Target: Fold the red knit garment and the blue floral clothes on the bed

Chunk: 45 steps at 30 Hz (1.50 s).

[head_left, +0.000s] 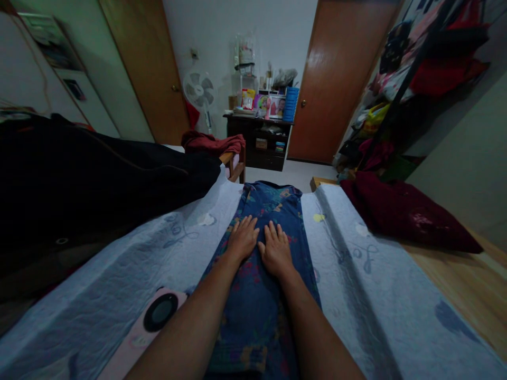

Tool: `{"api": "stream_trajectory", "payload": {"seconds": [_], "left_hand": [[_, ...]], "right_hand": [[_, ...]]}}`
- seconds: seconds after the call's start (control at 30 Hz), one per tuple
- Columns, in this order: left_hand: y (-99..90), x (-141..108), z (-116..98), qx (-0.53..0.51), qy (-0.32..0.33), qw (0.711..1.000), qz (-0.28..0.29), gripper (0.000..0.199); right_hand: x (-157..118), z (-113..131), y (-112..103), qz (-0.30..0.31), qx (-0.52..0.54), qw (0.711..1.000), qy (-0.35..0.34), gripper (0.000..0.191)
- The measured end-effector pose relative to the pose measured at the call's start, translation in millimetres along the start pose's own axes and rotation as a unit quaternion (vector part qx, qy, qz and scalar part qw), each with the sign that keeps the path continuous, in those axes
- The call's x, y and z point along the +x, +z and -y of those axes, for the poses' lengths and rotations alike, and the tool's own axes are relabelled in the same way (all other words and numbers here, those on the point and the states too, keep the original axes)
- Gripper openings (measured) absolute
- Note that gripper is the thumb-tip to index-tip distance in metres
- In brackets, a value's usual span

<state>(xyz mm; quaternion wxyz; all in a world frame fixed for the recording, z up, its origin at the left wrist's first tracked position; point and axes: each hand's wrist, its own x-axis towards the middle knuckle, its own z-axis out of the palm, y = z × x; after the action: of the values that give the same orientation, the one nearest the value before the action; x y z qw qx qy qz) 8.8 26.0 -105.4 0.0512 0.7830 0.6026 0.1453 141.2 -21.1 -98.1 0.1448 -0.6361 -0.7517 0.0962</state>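
Observation:
A blue garment with a floral print (249, 309) lies stretched out lengthwise over a pale bedspread (356, 301). Both hands rest palm down on it, near its middle. My left hand (243, 237) has its fingers extended and pointing away from me. Just beside it, my right hand (276, 248) lies flat too, fingers a little apart and the thumb toward the left hand. The garment's far end reaches the bed's far edge, while my forearms cover parts of its near end. To the left of my left forearm is a pink phone-like object (146, 322) with a round dark disc.
Dark clothing (99, 179) is heaped along the left. A maroon folded cloth (407, 216) sits at the right on a wooden ledge (467, 285). Beyond the bed stand a wooden chair with a red cloth (214, 142), a fan (199, 89) and a dark cabinet (253, 158).

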Motion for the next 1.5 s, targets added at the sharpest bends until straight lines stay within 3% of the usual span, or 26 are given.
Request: {"api": "stream_trajectory", "payload": {"seconds": [0.43,0.97,1.5], "left_hand": [[7.8,7,-4,0.04,-0.044,0.998,-0.007,0.058],[11.8,105,32,0.037,-0.005,0.999,0.028,0.062],[13.4,158,41,0.103,-0.003,0.993,0.063,0.061]], "right_hand": [[0,2,3,0.004,-0.001,1.0,0.02,0.064],[1,4,4,-0.01,0.007,0.999,0.029,0.067],[0,7,-1,0.003,0.02,0.999,0.039,0.068]]}}
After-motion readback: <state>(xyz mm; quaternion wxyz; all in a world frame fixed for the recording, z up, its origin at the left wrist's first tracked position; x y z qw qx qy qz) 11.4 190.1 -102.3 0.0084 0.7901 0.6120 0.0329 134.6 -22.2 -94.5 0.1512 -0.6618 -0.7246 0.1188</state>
